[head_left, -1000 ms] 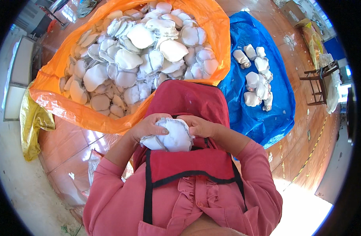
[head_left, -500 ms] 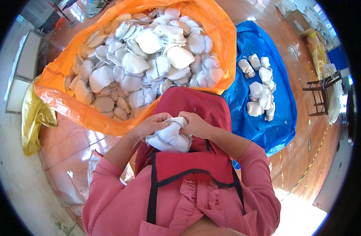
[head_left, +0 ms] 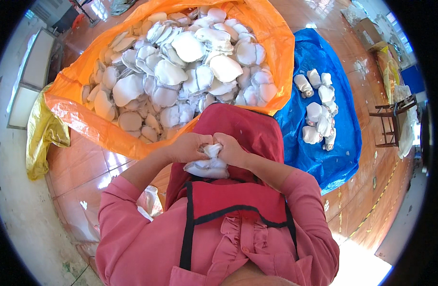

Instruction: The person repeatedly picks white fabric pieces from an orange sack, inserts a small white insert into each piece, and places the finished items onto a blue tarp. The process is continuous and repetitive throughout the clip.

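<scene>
A soft white padded cloth piece (head_left: pixel 207 168) is held over my lap, above the dark red apron (head_left: pixel 238 126). My left hand (head_left: pixel 188 147) pinches its upper edge from the left. From the right, my right hand (head_left: pixel 230 149) grips the same edge, and the knuckles of both hands nearly meet. White fabric bunches up between the thumbs, while the lower part hangs loose and folded. My fingertips are partly hidden in the cloth. Just beyond my knees lies an orange plastic sheet or bag (head_left: pixel 78 114), heaped with flat, rounded white padded pieces (head_left: pixel 169 71).
A blue plastic sheet (head_left: pixel 343 152) on the right carries several rolled or turned white pieces (head_left: pixel 325 93). Farther right stands a dark wooden stool (head_left: pixel 390 121). A yellow sack (head_left: pixel 42 136) lies by the left wall. A cardboard box (head_left: pixel 368 34) sits at the far right.
Both hands have moved slightly up and closer together on the cloth piece. Its top is now more bunched between them, and its body hangs lower. The view has shifted slightly.
</scene>
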A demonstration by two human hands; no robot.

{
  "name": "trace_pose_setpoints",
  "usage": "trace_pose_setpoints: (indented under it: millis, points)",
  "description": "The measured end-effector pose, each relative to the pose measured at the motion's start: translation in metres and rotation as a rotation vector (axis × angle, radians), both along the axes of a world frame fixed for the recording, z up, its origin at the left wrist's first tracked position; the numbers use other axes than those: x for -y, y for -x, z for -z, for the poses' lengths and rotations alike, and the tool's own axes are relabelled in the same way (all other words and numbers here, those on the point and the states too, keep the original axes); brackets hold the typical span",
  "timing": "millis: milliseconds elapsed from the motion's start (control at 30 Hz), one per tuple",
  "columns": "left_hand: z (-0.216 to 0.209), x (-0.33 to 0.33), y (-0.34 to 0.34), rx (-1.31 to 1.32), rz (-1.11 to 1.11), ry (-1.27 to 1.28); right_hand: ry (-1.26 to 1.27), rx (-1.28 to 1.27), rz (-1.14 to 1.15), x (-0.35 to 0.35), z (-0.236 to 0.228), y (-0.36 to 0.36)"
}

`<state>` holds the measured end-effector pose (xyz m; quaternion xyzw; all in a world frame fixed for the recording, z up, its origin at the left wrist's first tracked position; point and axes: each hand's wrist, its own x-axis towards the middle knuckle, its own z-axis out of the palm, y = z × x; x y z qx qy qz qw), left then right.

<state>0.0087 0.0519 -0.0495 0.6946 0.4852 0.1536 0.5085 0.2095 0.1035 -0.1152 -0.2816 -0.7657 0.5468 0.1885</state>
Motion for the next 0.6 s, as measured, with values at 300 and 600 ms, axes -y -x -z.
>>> trace_pose_setpoints:
  millis: [300, 600]
  points:
    - [0.008, 0.017, -0.001, -0.119, 0.192, -0.489, -0.118, -0.029, -0.545, -0.027, -0.028, -0.03]
    - [-0.008, 0.013, 0.025, 0.177, 0.269, 0.109, -0.107, 0.074, -0.552, -0.012, -0.046, -0.03]
